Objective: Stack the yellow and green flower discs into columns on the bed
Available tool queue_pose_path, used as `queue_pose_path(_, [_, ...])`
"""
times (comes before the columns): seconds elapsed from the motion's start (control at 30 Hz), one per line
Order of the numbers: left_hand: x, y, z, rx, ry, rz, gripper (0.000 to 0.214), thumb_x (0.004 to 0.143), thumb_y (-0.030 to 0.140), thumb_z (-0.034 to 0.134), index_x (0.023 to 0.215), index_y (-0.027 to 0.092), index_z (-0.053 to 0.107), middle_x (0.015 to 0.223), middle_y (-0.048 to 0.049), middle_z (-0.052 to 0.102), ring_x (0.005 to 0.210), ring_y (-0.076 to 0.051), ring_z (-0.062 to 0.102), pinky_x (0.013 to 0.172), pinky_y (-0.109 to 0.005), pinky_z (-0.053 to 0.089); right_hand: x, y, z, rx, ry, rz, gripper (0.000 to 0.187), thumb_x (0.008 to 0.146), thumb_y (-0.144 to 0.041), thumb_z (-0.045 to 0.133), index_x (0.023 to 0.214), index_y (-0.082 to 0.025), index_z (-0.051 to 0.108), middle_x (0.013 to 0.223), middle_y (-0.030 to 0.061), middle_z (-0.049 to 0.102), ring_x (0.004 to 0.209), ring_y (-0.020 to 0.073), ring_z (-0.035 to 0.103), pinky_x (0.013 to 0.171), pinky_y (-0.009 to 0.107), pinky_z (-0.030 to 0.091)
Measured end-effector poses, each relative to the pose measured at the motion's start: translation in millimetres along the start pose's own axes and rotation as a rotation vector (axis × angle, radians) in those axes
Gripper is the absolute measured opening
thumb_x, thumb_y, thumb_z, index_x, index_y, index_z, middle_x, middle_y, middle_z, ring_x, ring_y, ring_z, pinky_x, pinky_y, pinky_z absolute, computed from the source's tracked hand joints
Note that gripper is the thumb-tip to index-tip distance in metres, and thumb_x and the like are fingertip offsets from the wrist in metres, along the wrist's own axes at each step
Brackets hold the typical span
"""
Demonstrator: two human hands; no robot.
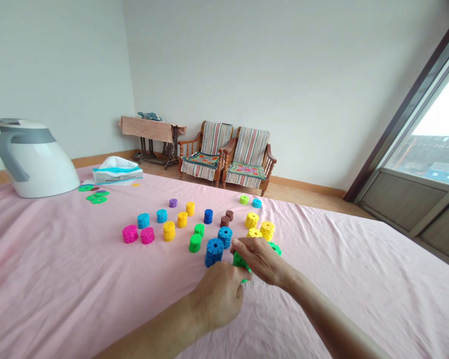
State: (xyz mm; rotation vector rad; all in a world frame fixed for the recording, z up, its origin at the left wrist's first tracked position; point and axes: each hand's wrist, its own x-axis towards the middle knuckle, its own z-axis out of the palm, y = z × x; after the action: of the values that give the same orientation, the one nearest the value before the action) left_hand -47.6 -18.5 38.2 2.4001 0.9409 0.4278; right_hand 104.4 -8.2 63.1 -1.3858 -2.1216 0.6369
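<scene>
My left hand (pixel 220 294) is closed, its curled fingertips at a small stack of green notched plastic discs (pixel 241 261). From the other side my right hand (pixel 264 259) curls over the same green discs, thumb on top; its other fingers are partly hidden. Just beyond my left hand stand two blue disc stacks, the nearer blue stack (pixel 214 252) and the farther blue stack (pixel 225 236). Yellow stacks (pixel 267 230) lie behind my right hand, and more green discs (pixel 275 248) show past its knuckles.
Other stacks stand farther left: green (pixel 195 243), yellow (pixel 168 231), pink (pixel 129 234) and light blue (pixel 143 220). Loose green discs (pixel 97 198) lie near a tissue box (pixel 117 172) and a white jug (pixel 41 164). A pink cloth (pixel 78 289) covers the surface; two chairs (pixel 247 159) stand beyond.
</scene>
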Motion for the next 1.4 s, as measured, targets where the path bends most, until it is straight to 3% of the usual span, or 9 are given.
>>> queue_pose_path(0.23, [-1, 1, 0.9, 0.027, 0.061, 0.018, 0.035, 0.071, 0.002, 0.047, 0.089, 0.021, 0.071, 0.086, -0.0057, 0.075, 0.082, -0.023, 0.070, 0.075, -0.028, 0.050, -4, -4, 2, 0.011, 0.098, 0.001, 0.053, 0.096, -0.053, 0.028, 0.057, -0.020, 0.042, 0.056, -0.0034, 0.043, 0.052, 0.0101, 0.038, 0.051, 0.024, 0.032])
queue_pose_path(0.37, [-1, 3, -1.2, 0.050, 0.085, 0.029, 0.031, 0.071, 0.002, 0.046, 0.078, 0.020, 0.069, 0.072, -0.0023, 0.072, 0.070, -0.020, 0.068, 0.062, -0.025, 0.045, -13, -3, -6, 0.150, 0.357, 0.020, 0.053, 0.095, -0.056, 0.031, 0.071, -0.018, 0.058, 0.070, 0.0025, 0.060, 0.065, 0.0151, 0.054, 0.060, 0.026, 0.042])
queue_pose_path(0.47, [-1, 2, -4.2, 0.028, 0.199, 0.070, 0.029, 0.072, 0.000, 0.042, 0.067, 0.018, 0.064, 0.061, 0.0001, 0.066, 0.060, -0.015, 0.064, 0.056, -0.022, 0.039, -26, 2, -13, 0.273, 0.561, 0.048, 0.052, 0.094, -0.057, 0.033, 0.080, -0.017, 0.064, 0.082, 0.0071, 0.066, 0.078, 0.0193, 0.060, 0.071, 0.029, 0.045])
queue_pose_path(0.57, [1, 0, -9.0, 0.047, 0.372, 0.035, 0.028, 0.071, -0.001, 0.040, 0.067, 0.018, 0.060, 0.060, 0.0014, 0.062, 0.058, -0.014, 0.059, 0.055, -0.023, 0.036, -39, 7, -14, 0.299, 0.630, 0.089, 0.052, 0.093, -0.057, 0.036, 0.074, -0.017, 0.063, 0.075, 0.0065, 0.065, 0.073, 0.0190, 0.059, 0.068, 0.029, 0.045])
queue_pose_path(0.7, [3, -3, -15.7, 0.119, 0.437, -0.049, 0.028, 0.072, -0.002, 0.038, 0.071, 0.018, 0.058, 0.060, 0.0017, 0.058, 0.058, -0.014, 0.056, 0.056, -0.024, 0.035, -53, 8, -5, 0.259, 0.582, 0.125, 0.052, 0.092, -0.057, 0.040, 0.065, -0.017, 0.059, 0.064, 0.0040, 0.059, 0.063, 0.0171, 0.055, 0.062, 0.028, 0.043])
queue_pose_path(0.87, [5, -4, -17.4, 0.150, 0.370, -0.079, 0.027, 0.072, -0.001, 0.039, 0.062, 0.019, 0.054, 0.059, 0.0014, 0.058, 0.060, -0.014, 0.056, 0.058, -0.023, 0.036, -58, 11, 9, 0.241, 0.506, 0.141, 0.055, 0.093, -0.058, 0.034, 0.062, -0.018, 0.056, 0.059, 0.0030, 0.056, 0.058, 0.0156, 0.053, 0.056, 0.026, 0.041])
queue_pose_path(1.13, [5, -5, -15.9, 0.212, 0.283, -0.126, 0.028, 0.074, 0.000, 0.040, 0.066, 0.019, 0.059, 0.066, -0.0018, 0.066, 0.068, -0.017, 0.062, 0.060, -0.026, 0.034, -59, 14, 17, 0.062, 0.329, 0.169, 0.057, 0.097, -0.056, 0.024, 0.069, -0.019, 0.057, 0.054, -0.0007, 0.051, 0.051, 0.0138, 0.050, 0.052, 0.025, 0.034])
queue_pose_path(1.4, [6, -5, -16.2, 0.221, 0.255, -0.112, 0.027, 0.075, 0.002, 0.042, 0.067, 0.019, 0.060, 0.068, -0.0032, 0.069, 0.068, -0.019, 0.063, 0.057, -0.027, 0.030, -57, 12, 20, 0.042, 0.305, 0.163, 0.057, 0.097, -0.055, 0.020, 0.068, -0.019, 0.054, 0.056, 0.0005, 0.053, 0.053, 0.0145, 0.050, 0.055, 0.026, 0.036])
